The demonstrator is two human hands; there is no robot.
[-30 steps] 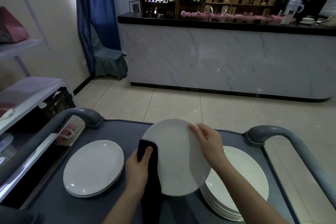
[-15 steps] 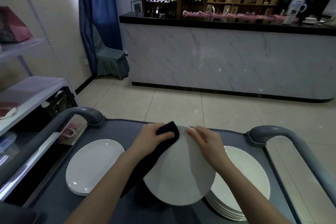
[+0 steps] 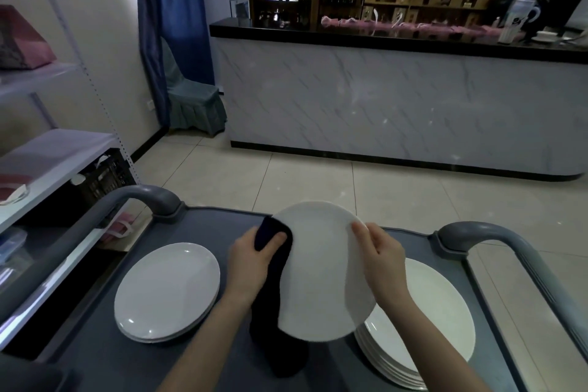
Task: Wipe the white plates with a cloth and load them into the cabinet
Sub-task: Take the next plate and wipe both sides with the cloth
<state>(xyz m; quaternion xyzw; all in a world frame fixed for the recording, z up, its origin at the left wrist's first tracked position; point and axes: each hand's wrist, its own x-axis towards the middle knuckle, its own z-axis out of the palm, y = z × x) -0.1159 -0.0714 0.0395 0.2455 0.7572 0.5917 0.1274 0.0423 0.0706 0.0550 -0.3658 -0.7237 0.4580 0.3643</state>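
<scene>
Between right hand pinching its rim and left hand gripping dark cloth, the round white ceramic plate looks slick, fragile.

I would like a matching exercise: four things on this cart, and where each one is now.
Things:
1 cloth
2 held plate
3 left stack
4 right stack

Places:
a partly behind the held plate
b gripped by the left hand
c tilted, right hand pinching its rim
d flat on the cart, apart from both hands

Pairs: 1-b, 2-c, 3-d, 4-a
</scene>
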